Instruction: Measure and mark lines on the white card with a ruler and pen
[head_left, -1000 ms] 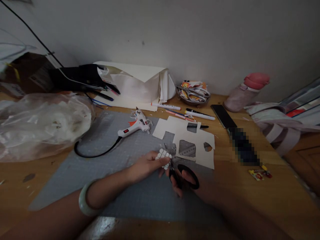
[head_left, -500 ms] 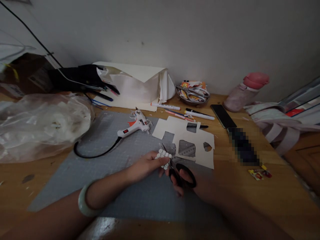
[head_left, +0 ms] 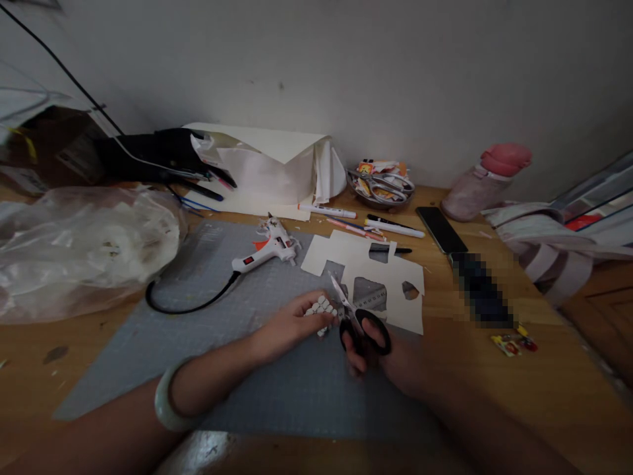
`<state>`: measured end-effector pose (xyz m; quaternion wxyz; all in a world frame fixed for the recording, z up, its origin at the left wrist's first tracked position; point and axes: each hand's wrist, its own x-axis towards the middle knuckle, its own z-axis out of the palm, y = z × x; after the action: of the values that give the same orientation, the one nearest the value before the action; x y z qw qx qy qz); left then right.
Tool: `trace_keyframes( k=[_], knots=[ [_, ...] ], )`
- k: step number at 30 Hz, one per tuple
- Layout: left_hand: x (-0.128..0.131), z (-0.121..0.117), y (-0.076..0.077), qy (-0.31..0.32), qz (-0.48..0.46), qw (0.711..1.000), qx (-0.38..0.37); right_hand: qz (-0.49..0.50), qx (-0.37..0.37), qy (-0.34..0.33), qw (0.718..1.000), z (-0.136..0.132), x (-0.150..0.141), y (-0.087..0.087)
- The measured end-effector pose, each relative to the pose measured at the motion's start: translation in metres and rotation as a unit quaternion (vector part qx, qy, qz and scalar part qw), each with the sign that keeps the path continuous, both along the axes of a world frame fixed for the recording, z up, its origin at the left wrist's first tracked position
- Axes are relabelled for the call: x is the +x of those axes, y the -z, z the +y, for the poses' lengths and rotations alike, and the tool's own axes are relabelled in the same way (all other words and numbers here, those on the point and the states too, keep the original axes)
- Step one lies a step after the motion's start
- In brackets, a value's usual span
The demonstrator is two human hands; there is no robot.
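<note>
My left hand [head_left: 294, 324] is closed on a small white piece [head_left: 322, 307] with a pattern of rounded cells and dark lines between them. Thumb on top, it pinches the piece above the grey cutting mat [head_left: 222, 376]. In my right hand [head_left: 386, 363] is a pair of scissors [head_left: 345, 300] with black handles, its loops around my thumb and fingers. The blades point up and away, just right of the white piece. Beyond them lies a white card sheet [head_left: 405, 313] with several cut-out holes; a ruler [head_left: 370, 298] shows through one.
A glue gun [head_left: 270, 254] lies on the mat, its cord curving left. At left is a clear plastic bag [head_left: 74, 257]. Markers [head_left: 329, 211], a bowl [head_left: 378, 198] with metal scissors, a phone [head_left: 440, 229] and a pink-lidded bottle [head_left: 477, 188] stand or lie behind and right.
The scissors have moved from beside the white piece, slightly up and right, and their blades now show clear of it. My left hand has turned the piece a little.
</note>
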<state>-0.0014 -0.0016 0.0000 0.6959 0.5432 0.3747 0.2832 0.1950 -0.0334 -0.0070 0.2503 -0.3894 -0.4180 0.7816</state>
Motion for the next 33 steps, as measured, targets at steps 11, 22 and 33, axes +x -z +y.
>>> trace_keyframes(
  k=[11,22,33],
  knots=[
    [0.003,0.001,0.002,-0.017,-0.020,1.000,0.004,0.072,-0.042,0.005,0.997,0.002,0.002,0.002],
    [0.002,0.001,0.002,0.000,0.038,0.999,0.019,0.013,0.064,-0.082,0.994,-0.004,0.006,0.000],
    [0.001,0.003,0.005,0.027,-0.009,1.000,0.007,-0.055,0.131,-0.106,0.984,-0.004,0.004,-0.012]
  ],
)
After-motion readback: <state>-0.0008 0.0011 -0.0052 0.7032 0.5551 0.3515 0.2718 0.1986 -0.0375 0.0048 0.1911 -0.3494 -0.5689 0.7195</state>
